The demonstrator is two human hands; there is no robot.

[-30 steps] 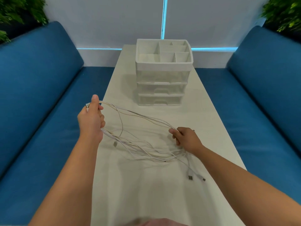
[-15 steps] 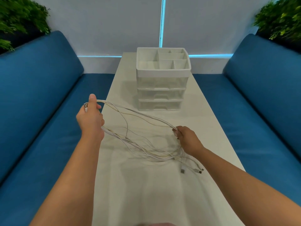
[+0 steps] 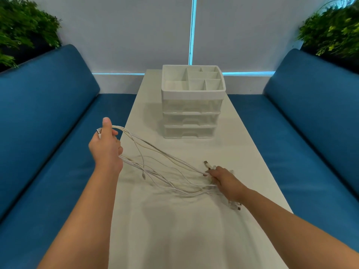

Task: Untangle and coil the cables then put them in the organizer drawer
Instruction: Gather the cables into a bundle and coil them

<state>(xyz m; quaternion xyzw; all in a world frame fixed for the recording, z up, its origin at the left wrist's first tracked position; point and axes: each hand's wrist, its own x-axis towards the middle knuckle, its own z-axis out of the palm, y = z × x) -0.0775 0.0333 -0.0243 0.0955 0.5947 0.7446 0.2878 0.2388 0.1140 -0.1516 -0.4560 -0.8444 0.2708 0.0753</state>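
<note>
Left hand (image 3: 105,147) and right hand (image 3: 225,179) each grip tangled cables (image 3: 165,167), frame centre; no coils made; organizer (image 3: 192,101) drawers closed.

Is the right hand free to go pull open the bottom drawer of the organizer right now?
Probably not: the right hand grips the cables. The table before the bottom drawer lies bare.

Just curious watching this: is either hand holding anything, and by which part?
Both hold the white cables: the left hand grips one end of the bundle, the right hand pinches the strands near their other ends.
</note>
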